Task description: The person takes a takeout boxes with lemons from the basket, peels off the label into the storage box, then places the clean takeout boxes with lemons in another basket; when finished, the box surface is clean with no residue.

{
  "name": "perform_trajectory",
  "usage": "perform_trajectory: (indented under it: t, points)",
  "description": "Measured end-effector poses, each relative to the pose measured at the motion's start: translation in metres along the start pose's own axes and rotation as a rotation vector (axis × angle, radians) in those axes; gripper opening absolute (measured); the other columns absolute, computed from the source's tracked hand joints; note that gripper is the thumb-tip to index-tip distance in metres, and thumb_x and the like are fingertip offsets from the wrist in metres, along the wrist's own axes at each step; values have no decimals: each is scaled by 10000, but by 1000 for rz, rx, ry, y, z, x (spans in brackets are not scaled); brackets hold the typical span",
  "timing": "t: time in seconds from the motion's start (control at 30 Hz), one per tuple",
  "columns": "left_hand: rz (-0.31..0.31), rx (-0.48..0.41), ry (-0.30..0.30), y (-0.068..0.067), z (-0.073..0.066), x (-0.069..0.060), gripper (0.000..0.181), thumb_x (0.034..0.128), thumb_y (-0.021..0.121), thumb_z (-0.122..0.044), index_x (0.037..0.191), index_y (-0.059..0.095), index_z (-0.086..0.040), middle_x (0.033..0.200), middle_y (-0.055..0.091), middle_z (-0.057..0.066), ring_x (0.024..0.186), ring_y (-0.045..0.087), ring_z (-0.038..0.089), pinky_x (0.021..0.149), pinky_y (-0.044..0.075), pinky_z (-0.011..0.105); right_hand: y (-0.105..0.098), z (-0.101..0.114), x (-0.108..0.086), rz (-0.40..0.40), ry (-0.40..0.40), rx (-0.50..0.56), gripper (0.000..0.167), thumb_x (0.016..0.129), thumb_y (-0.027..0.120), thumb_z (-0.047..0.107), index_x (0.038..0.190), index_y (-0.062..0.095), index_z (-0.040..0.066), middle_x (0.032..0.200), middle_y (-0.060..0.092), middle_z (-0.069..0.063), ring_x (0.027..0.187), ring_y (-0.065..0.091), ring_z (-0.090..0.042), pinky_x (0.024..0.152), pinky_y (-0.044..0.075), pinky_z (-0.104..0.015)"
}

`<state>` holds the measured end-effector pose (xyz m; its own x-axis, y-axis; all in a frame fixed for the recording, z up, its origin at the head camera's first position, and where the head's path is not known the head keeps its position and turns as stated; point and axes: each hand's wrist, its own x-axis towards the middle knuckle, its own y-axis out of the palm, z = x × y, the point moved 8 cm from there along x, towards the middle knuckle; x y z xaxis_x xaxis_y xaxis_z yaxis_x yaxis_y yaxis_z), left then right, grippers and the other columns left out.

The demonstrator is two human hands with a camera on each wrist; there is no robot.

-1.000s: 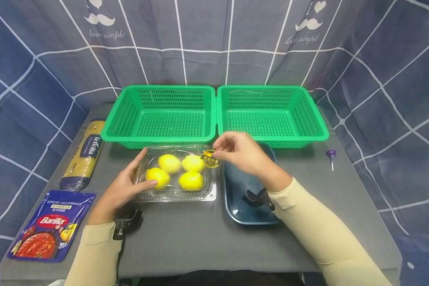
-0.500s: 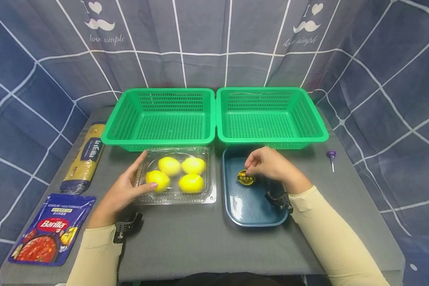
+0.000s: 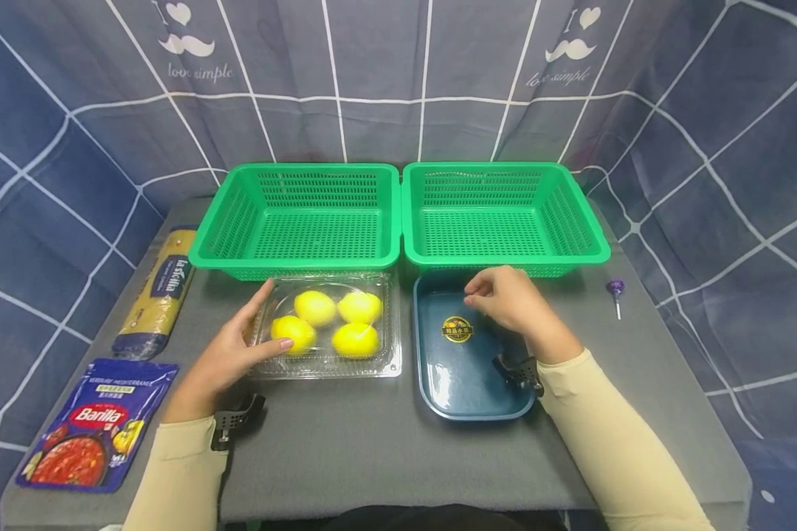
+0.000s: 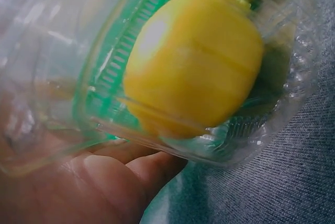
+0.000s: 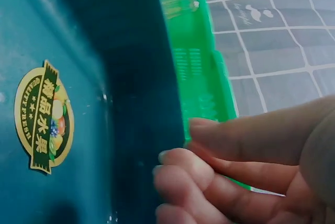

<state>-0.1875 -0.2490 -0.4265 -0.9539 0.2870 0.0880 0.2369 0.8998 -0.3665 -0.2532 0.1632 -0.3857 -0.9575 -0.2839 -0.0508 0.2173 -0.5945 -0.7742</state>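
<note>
A clear lidded plastic container [image 3: 388, 354] with several lemons [image 3: 355, 340] sits left of the blue tray [image 3: 474, 417]. My left hand [image 3: 229, 354] holds its left end, thumb over the lid and index finger along the side; in the left wrist view the fingers of this hand [image 4: 125, 177] pass behind the clear wall, near a lemon [image 4: 193, 67]. A round black-and-gold label [image 3: 457, 330] lies flat on the tray's bottom. Over the tray's back right part is my right hand [image 3: 511, 302], fingers loosely bent, with nothing between thumb and fingertips, apart from the label [image 5: 44, 118].
Two green baskets [image 3: 295, 263] [image 3: 508, 259] stand side by side behind the container and tray. A yellow pasta pack [image 3: 156, 295] and a purple Barilla pouch [image 3: 96, 424] lie at the left. A purple lollipop [image 3: 615, 287] lies at the right.
My right hand carried the label from the container's right corner to the tray, let it go there, and has drawn slightly back and right. My left hand has stayed on the container.
</note>
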Motion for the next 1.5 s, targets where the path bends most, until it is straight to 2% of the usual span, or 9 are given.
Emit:
perform_trajectory:
  t: [0.17,0.33,0.53,0.63,0.73,0.9,1.1,1.33,1.5]
  points:
    - [-2,11,-14,-1,-1,0,1020,940,803,-78,1710,145,-203,1755,58,34,1581,9,237,1248,47,527,-14,-9,-8,-72,49,128,181,978,758,168,1080,780,20,933,767,-88,792,710,-278,693,547,-374]
    - [-1,2,-20,-1,-2,0,1019,942,800,-74,1710,146,-215,1753,57,10,1581,4,241,1245,44,541,-26,-21,-16,-157,92,325,246,999,751,168,1126,744,-42,988,751,-179,838,710,-359,686,592,-327]
    - [4,-4,-3,-1,-3,1,1013,940,797,-57,1708,147,-174,1754,57,19,1582,-2,244,1244,40,544,-32,-48,-20,-280,106,742,239,998,720,36,1126,674,-160,904,736,-118,785,710,-216,703,623,-302]
    - [5,-13,4,-1,-3,1,1012,939,791,-41,1707,145,-165,1755,55,31,1582,-3,246,1245,34,539,-31,-61,-21,-307,112,963,147,997,699,-17,1079,680,-137,851,730,-87,737,705,-188,695,623,-301]
    - [5,-22,8,-2,-3,1,1011,939,786,-31,1707,144,-167,1755,50,43,1582,-9,248,1245,25,536,-31,-73,-23,-338,142,1113,95,1000,682,-40,1068,688,-106,832,719,-94,717,689,-184,690,616,-291]
    - [7,-25,-2,-1,-2,0,1010,942,786,-35,1708,140,-162,1755,52,35,1582,-6,255,1245,29,534,-31,-89,-26,-404,194,1256,101,1020,656,-33,1087,670,-108,811,706,-101,699,661,-188,673,603,-287]
    - [5,-6,-8,1,1,0,1018,936,799,-52,1708,144,-165,1754,57,43,1581,6,271,1244,36,541,-29,-101,-30,-449,230,1414,125,1035,656,0,921,698,-26,754,690,-88,655,628,-182,643,582,-291]
    - [1,-7,1,0,1,0,1021,932,803,-51,1706,146,-148,1754,55,74,1581,5,268,1241,41,548,-27,-109,-32,-455,291,1560,176,1038,655,5,862,652,-2,718,667,-86,650,626,-185,664,585,-311]
    - [-4,-2,5,-1,1,0,1017,932,798,-44,1707,152,-164,1754,59,72,1581,6,276,1245,40,532,-22,-116,-29,-418,320,1751,55,1031,651,-18,977,638,-15,843,654,-115,773,638,-222,802,599,-332]
